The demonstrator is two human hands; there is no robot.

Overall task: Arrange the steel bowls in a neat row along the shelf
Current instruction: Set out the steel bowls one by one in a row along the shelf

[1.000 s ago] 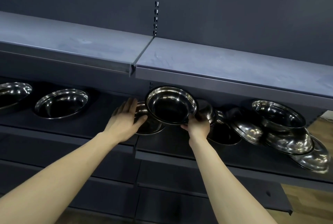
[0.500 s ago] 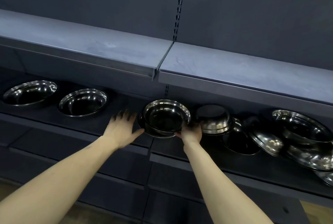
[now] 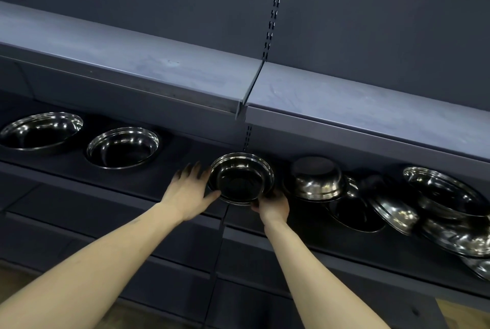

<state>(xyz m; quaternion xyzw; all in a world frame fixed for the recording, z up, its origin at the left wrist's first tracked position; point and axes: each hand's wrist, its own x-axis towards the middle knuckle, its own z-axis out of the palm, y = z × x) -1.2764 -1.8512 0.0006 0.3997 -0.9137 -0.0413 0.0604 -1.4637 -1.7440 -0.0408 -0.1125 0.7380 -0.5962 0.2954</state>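
Observation:
A steel bowl [image 3: 241,177] sits upright at the middle of the dark shelf [image 3: 111,183], apparently nested in a second bowl whose rim shows just below it. My right hand [image 3: 274,205] grips its near right rim. My left hand [image 3: 189,191] lies against its left side with the fingers stretched out and the thumb under the rim. Two upright bowls stand apart further left, one at the far left [image 3: 39,131] and one nearer [image 3: 123,147]. An upside-down bowl [image 3: 318,177] stands just right of my right hand.
A loose pile of several tilted and overlapping bowls [image 3: 445,193] fills the shelf's right end. The upper shelf [image 3: 159,63] overhangs closely above the bowls. Bare shelf lies between the nearer left bowl and my left hand.
The bowl in my right hand has come down from a raised, tilted position onto the bowl beside my left hand. The view has shifted left, showing more of the far-left bowl.

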